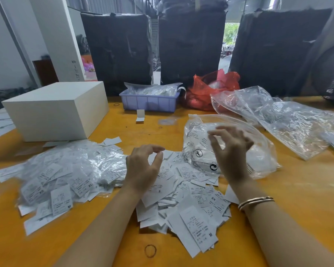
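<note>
A heap of loose white size labels (193,201) lies on the orange table (297,209) in front of me. To its left sits a pile of labels in small clear bags (69,170). My left hand (143,168) hovers over the loose labels, fingers loosely curved, holding nothing. My right hand (231,151) is raised just above a clear plastic bag with printed marks (201,151), fingers spread and bent, blurred, with nothing visibly between them. A bracelet circles my right wrist.
A white box (56,110) stands at the left. At the back are a lilac tray (148,103) of bagged items and a red plastic bag (206,89). Crumpled clear bags (278,116) spread at the right. A rubber band (150,251) lies near the front edge. Dark wrapped bales rise behind.
</note>
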`<state>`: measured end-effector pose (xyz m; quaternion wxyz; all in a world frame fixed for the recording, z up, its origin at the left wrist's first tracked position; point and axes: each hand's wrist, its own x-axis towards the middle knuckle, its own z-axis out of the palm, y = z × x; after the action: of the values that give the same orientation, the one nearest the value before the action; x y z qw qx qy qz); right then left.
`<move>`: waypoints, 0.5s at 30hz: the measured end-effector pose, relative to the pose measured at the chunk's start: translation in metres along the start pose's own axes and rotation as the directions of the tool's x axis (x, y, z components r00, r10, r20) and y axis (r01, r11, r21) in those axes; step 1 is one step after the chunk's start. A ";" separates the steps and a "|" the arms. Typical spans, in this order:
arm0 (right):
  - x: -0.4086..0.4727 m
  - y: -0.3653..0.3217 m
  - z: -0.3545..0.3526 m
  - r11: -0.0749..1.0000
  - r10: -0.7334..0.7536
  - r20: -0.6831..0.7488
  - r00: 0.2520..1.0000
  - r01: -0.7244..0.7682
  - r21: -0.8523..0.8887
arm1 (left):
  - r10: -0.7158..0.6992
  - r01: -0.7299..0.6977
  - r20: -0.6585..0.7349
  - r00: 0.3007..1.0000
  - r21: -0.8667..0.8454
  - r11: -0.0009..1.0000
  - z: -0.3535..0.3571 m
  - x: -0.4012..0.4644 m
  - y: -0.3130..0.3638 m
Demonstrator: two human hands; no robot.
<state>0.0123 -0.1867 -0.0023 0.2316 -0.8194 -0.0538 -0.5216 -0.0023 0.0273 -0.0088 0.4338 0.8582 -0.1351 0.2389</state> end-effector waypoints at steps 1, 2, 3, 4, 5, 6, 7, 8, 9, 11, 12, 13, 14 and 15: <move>-0.001 -0.008 0.000 0.989 -0.045 0.048 0.998 0.037 0.146 | 0.017 -0.016 0.021 1.000 -0.021 1.000 0.000 0.000 0.001; -0.003 -0.016 0.001 0.955 -0.076 0.112 0.991 0.041 0.294 | 0.027 -0.024 0.053 0.998 -0.058 0.998 -0.001 -0.001 0.002; -0.006 -0.023 0.002 0.914 -0.103 0.181 0.978 0.021 0.404 | 0.033 -0.024 0.093 0.995 -0.105 0.994 -0.001 -0.001 0.002; -0.010 -0.029 0.003 0.884 -0.124 0.244 0.962 -0.004 0.467 | 0.039 -0.018 0.136 0.990 -0.151 0.988 0.000 -0.001 0.002; -0.013 -0.034 0.006 0.866 -0.143 0.293 0.945 -0.025 0.500 | 0.043 -0.011 0.177 0.983 -0.182 0.983 0.000 -0.001 0.003; -0.016 -0.036 0.008 0.851 -0.158 0.330 0.931 -0.041 0.523 | 0.048 -0.005 0.212 0.976 -0.197 0.980 -0.001 -0.001 0.002; -0.018 -0.037 0.011 0.844 -0.164 0.358 0.919 -0.057 0.533 | 0.054 -0.006 0.235 0.970 -0.199 0.980 -0.001 0.000 0.003; -0.019 -0.036 0.013 0.844 -0.164 0.379 0.911 -0.069 0.532 | 0.062 -0.011 0.247 0.967 -0.200 0.980 -0.001 0.000 0.002; -0.019 -0.035 0.014 0.848 -0.159 0.399 0.903 -0.082 0.524 | 0.066 -0.013 0.251 0.966 -0.206 0.978 -0.002 0.000 0.002; -0.020 -0.033 0.017 0.857 -0.144 0.437 0.888 -0.109 0.504 | 0.052 0.010 0.253 0.966 -0.239 0.971 -0.002 0.000 0.002; -0.021 -0.032 0.017 0.860 -0.141 0.450 0.882 -0.116 0.497 | 0.039 0.027 0.259 0.965 -0.250 0.968 -0.002 0.000 0.002; -0.022 -0.032 0.018 0.863 -0.139 0.458 0.878 -0.119 0.491 | 0.029 0.041 0.267 0.963 -0.252 0.967 -0.001 0.000 0.001; -0.022 -0.032 0.018 0.869 -0.137 0.466 0.874 -0.120 0.480 | 0.023 0.050 0.279 0.960 -0.252 0.967 -0.001 0.000 0.000; -0.022 -0.032 0.018 0.880 -0.137 0.474 0.870 -0.112 0.461 | 0.021 0.055 0.292 0.956 -0.249 0.967 0.000 0.000 0.000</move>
<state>0.0070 -0.1467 -0.0180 0.3999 -0.8425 -0.2424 -0.2674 -0.0025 0.0274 -0.0089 0.5177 0.8223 -0.2197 0.0863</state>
